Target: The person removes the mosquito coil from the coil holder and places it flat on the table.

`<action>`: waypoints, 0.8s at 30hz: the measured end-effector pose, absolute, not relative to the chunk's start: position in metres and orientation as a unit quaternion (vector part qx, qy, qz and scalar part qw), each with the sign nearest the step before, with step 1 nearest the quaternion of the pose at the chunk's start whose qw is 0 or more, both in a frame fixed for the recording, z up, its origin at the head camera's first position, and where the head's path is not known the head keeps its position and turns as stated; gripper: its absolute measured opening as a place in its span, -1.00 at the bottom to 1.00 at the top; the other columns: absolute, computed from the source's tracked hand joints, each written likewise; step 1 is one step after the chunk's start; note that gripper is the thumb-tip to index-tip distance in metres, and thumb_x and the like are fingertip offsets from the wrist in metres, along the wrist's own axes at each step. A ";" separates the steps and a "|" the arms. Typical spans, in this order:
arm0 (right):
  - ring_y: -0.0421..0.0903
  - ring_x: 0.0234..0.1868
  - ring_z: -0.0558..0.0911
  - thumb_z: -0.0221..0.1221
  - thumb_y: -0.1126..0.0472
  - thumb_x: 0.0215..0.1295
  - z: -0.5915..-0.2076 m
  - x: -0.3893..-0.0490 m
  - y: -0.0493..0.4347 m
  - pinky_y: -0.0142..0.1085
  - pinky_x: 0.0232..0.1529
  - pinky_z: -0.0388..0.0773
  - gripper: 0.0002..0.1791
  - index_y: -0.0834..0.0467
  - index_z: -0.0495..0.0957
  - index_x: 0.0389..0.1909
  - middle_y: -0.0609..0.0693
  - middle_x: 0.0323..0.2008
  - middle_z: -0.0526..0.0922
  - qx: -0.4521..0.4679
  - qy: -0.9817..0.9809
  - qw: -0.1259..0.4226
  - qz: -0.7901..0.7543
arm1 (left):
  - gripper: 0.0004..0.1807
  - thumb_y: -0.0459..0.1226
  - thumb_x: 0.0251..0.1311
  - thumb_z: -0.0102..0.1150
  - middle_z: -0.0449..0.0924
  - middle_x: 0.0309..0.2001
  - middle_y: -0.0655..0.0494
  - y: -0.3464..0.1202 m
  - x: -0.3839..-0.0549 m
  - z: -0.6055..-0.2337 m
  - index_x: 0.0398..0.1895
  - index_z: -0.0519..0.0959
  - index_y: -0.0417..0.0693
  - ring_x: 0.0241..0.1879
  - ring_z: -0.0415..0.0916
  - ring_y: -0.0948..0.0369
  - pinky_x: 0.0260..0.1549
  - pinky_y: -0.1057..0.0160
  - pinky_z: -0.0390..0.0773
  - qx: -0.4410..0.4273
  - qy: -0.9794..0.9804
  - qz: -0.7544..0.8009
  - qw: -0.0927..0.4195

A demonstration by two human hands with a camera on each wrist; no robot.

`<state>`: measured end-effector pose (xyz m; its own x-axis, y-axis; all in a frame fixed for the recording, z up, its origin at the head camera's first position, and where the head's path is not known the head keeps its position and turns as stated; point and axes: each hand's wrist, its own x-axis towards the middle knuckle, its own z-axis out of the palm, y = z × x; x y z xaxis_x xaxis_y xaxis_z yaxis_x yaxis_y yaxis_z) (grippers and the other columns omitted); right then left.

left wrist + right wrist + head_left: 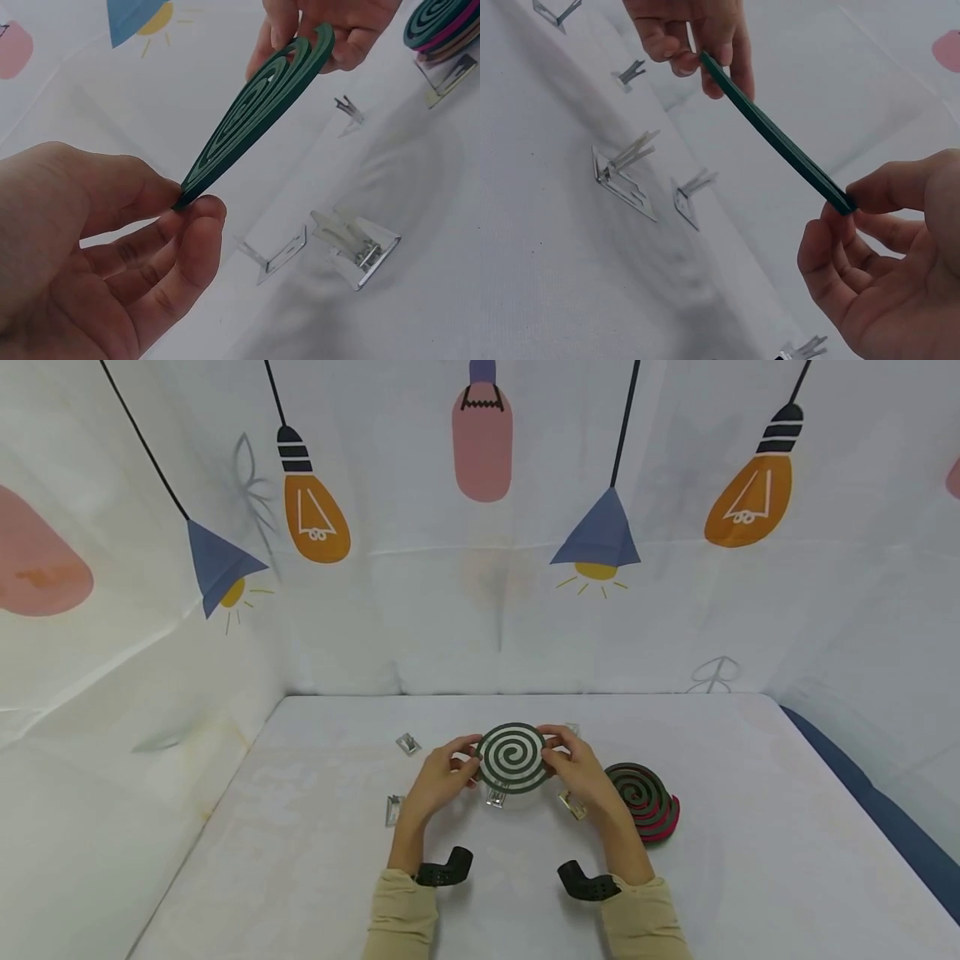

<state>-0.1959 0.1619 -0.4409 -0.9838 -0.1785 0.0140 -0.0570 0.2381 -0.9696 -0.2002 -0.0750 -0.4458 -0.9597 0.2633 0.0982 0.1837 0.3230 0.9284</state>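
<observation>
A round dark green mosquito coil [512, 758] is held up over the white table between both hands, its spiral turned toward the head camera. My left hand [437, 779] pinches its left rim between thumb and fingers. At the opposite rim, my right hand [583, 770] pinches it the same way. Seen edge-on in the right wrist view, the coil [776, 139] is thin and flat. Below it on the table, a small metal coil stand [496, 797] shows its upright prongs in the left wrist view. Another metal stand [572, 805] lies beside the right wrist.
Right of the right forearm lies a stack of coils [633, 787], green on top with red below. More metal stands sit at the left [408, 743], near the left wrist [393, 811] and behind the right hand [573, 727]. Printed white curtains [420, 610] enclose the table [750, 827].
</observation>
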 end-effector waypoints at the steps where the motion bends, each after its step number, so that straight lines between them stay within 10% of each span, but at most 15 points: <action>1: -0.20 -0.31 0.55 -0.02 0.31 0.39 -0.441 -0.196 0.164 -0.36 -0.23 0.54 -0.58 0.18 0.30 0.25 0.18 -0.07 0.38 -0.074 0.787 0.050 -0.611 | -0.54 -0.37 0.26 0.07 0.52 -0.05 -0.21 -0.074 -0.200 -0.446 0.24 0.39 -0.19 -0.35 0.61 0.07 -0.35 -0.03 0.62 0.142 0.810 0.568 0.035; 24: -0.16 -0.25 0.56 -0.02 0.25 0.42 -0.436 -0.192 0.192 -0.30 -0.16 0.54 -0.59 0.15 0.32 0.25 0.19 -0.06 0.41 -0.089 0.812 0.044 -0.575 | -0.58 -0.31 0.27 0.10 0.58 -0.10 -0.07 -0.056 -0.198 -0.448 0.21 0.44 -0.07 -0.34 0.61 0.23 -0.44 0.41 0.54 0.185 0.847 0.497 0.032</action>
